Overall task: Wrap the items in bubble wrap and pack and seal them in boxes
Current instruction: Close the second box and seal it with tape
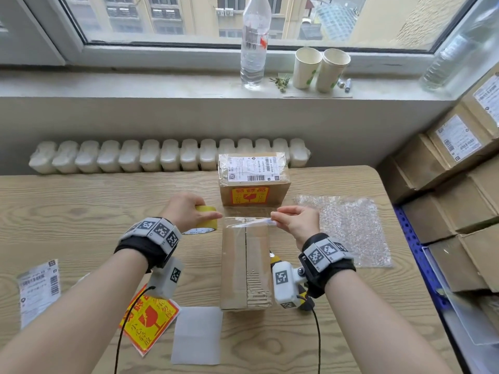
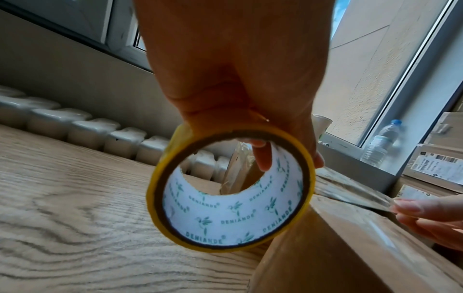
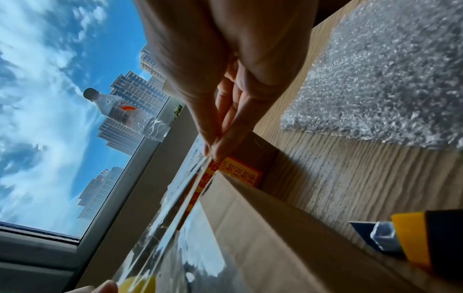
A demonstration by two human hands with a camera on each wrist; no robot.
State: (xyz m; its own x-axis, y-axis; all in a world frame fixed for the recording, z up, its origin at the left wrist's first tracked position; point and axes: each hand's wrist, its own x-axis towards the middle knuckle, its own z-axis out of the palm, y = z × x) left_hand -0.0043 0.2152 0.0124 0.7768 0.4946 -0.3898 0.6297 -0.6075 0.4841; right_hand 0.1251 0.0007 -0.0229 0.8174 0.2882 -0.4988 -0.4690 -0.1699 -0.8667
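A closed cardboard box lies lengthwise on the wooden table, its flaps meeting in a dark centre seam. My left hand grips a yellow roll of clear tape just left of the box's far end, one finger hooked through the core. My right hand pinches the free end of the tape strip. The strip is stretched across and above the far end of the box. A bubble wrap sheet lies flat to the right.
A sealed, labelled box with a yellow fragile sticker stands behind. A shipping label, a fragile sticker and a white sheet lie near me. A yellow-black cutter rests right of the box. Stacked boxes fill the right side.
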